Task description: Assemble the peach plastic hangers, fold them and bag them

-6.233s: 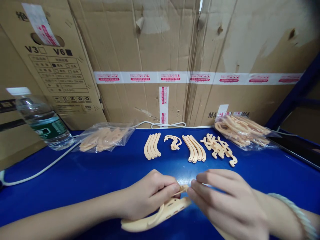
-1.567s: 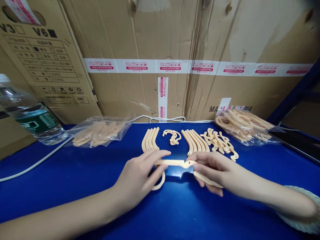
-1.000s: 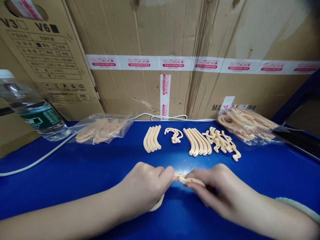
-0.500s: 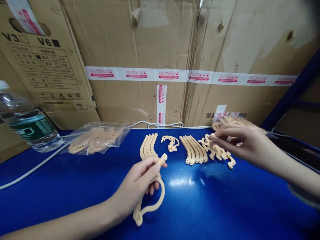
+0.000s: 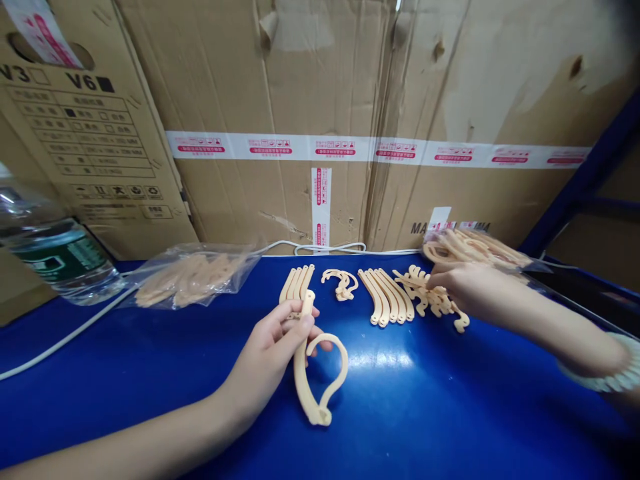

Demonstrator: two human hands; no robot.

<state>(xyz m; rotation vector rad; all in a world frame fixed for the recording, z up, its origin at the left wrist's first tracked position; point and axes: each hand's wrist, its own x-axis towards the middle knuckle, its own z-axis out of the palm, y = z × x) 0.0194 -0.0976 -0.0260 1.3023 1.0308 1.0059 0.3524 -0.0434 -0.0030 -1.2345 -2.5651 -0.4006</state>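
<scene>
My left hand [image 5: 283, 340] is closed around a beige curved hanger arm [image 5: 303, 380], with a hook [image 5: 340, 380] joined at its lower end and curling up to the right. The arm's holed tip sticks up past my thumb. Over a pile of small beige curved pieces [image 5: 420, 290], my right hand [image 5: 457, 287] bends its fingers down and together; its fingertips are mostly hidden, so what they grip is unclear. One row of curved arms [image 5: 387, 297] lies left of that pile. Another row [image 5: 299, 280] is behind my left hand, and a few loose hooks [image 5: 343, 283] rest between the rows.
At the back left, a clear bag of beige parts [image 5: 190, 277] lies near a water bottle [image 5: 60, 250]. Another bag [image 5: 475, 247] is behind my right hand. A white cable [image 5: 65, 343] crosses the blue table [image 5: 200, 360]; cardboard boxes [image 5: 280, 200] stand behind.
My left hand has turned the hanger arm more upright, and its hook now faces right. My right hand has lowered into the pile of small pieces.
</scene>
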